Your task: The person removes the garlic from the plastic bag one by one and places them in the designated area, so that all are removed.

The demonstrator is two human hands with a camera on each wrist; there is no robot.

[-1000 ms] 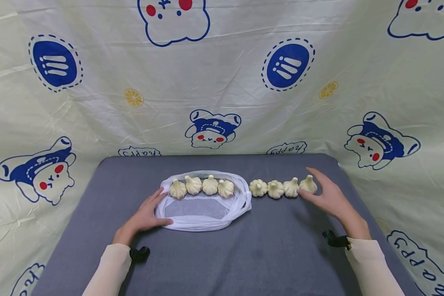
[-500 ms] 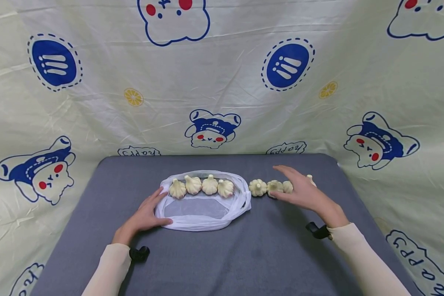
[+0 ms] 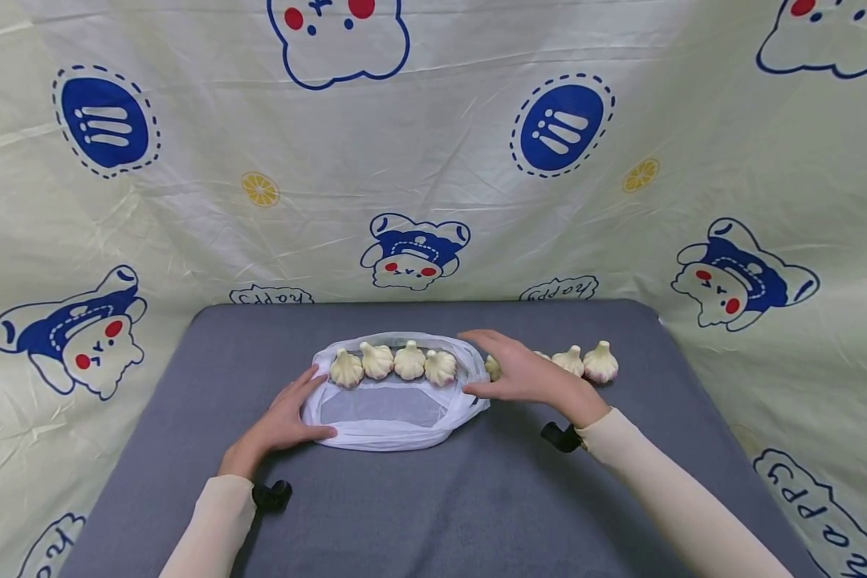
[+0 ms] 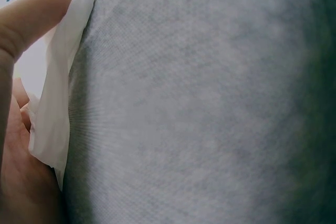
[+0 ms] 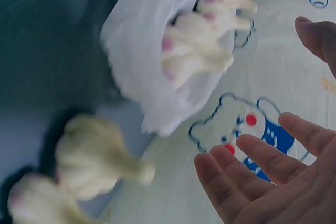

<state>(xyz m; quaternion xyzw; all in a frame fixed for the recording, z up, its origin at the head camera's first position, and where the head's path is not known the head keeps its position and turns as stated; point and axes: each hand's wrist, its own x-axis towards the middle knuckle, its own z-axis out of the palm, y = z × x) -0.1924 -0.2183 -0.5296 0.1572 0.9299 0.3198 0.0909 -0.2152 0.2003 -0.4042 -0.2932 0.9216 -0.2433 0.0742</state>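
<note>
A white plastic bag [image 3: 397,437] lies with its mouth spread wide. Inside, along the far side, sits a row of several garlic bulbs [image 3: 409,361]. My left hand [image 3: 289,413] rests against the bag's left end, fingers and thumb spread along the rim; in the left wrist view the film [image 4: 58,93] passes beside the thumb. My right hand [image 3: 520,373] hovers at the bag's right end, fingers apart and nothing held. It partly hides more garlic bulbs [image 3: 601,363] lined up outside. In the right wrist view its fingers [image 5: 273,161] stay clear of the nearest outside bulb [image 5: 92,153].
A grey cloth [image 3: 462,514] covers the table. Behind and around it hangs a pale patterned sheet [image 3: 433,160] that comes down to the table's far edge. Each wrist carries a small black camera, such as the left one [image 3: 272,496].
My right hand has moved left along the outside row, from the rightmost bulb to the bag's right end. The left hand, the bag and the bulbs stay where they were.
</note>
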